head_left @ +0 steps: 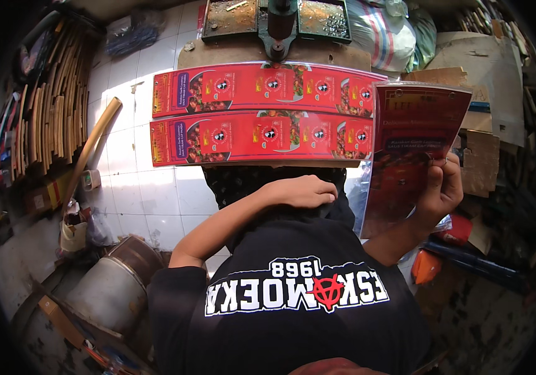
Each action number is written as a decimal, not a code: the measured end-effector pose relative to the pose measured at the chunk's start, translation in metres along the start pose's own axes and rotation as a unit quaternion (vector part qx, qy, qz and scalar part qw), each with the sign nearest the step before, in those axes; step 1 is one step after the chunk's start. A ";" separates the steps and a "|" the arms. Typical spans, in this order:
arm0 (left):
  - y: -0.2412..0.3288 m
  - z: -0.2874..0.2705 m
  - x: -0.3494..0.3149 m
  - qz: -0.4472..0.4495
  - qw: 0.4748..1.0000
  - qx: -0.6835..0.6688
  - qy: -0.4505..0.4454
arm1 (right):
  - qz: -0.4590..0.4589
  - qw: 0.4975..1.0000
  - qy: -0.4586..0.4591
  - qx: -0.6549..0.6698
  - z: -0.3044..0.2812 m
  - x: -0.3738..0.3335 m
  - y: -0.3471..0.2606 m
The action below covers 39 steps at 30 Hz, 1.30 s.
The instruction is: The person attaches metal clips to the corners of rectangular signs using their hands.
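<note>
Two long red printed strips [230,147] with a glossy surface lie side by side on a wooden board [202,56] in front of me. At their right end stands another red printed sheet [399,144], tilted upright, with clear plastic along its edge. My right hand [444,184] pinches this sheet near its right edge between thumb and fingers. My left hand [305,190] rests at my lap below the strips, fingers loosely extended and holding nothing that I can see. The strips and the left hand are apart.
A dark green metal press [278,28] stands behind the board, between two trays [230,31] of small metal bits. Stacked cardboard [55,106] fills the left side. A curved wooden stick [96,134] leans there. A metal drum [109,294] stands lower left; white sacks [377,34] lie at back right.
</note>
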<state>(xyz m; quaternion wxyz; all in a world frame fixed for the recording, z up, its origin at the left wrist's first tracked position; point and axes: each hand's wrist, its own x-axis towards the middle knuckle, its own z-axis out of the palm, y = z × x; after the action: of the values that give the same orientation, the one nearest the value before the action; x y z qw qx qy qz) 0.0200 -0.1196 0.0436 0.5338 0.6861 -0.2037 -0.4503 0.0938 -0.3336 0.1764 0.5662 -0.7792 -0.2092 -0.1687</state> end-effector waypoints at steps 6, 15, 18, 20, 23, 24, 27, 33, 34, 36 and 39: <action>0.064 -0.005 -0.003 0.003 0.989 0.147 -0.031 | -0.001 1.000 -0.005 -0.007 0.002 0.006 0.002; -0.088 0.051 -0.131 -0.076 0.978 0.006 0.194 | 0.024 1.000 -0.008 -0.006 -0.006 0.011 0.015; -0.146 0.081 -0.241 -0.332 0.889 0.214 0.232 | 0.026 0.999 -0.023 -0.009 -0.006 0.013 0.014; -0.135 0.073 -0.277 -0.624 0.739 0.114 0.227 | 0.023 0.999 -0.035 0.002 -0.004 0.014 0.016; -0.154 0.085 -0.299 -0.460 0.767 0.072 0.441 | 0.051 0.997 -0.041 0.052 0.018 0.019 0.016; -0.150 0.081 -0.287 -0.370 0.776 0.068 0.506 | 0.050 0.996 -0.054 0.057 0.025 0.018 0.017; -0.110 0.068 -0.204 -0.137 0.829 -0.289 0.459 | 0.047 0.991 -0.103 0.072 0.041 0.026 0.013; -0.069 0.017 -0.185 -0.166 0.925 -0.171 0.296 | 0.133 0.959 -0.199 0.150 0.077 0.032 0.005; -0.044 0.005 -0.186 -0.094 0.894 -0.288 0.330 | 0.129 0.954 -0.230 0.142 0.081 0.032 0.010; -0.012 -0.009 -0.174 0.107 0.861 -0.275 0.415 | 0.152 0.938 -0.268 0.157 0.093 0.031 0.012; 0.022 -0.029 -0.148 0.286 0.793 -0.255 0.473 | 0.167 0.918 -0.312 0.180 0.108 0.035 0.010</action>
<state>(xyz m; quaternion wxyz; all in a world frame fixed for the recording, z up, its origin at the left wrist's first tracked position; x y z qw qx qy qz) -0.0269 0.0016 0.1238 0.8233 0.5634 0.0095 0.0684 0.1318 -0.2284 0.1532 0.6226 -0.7010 -0.2687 0.2208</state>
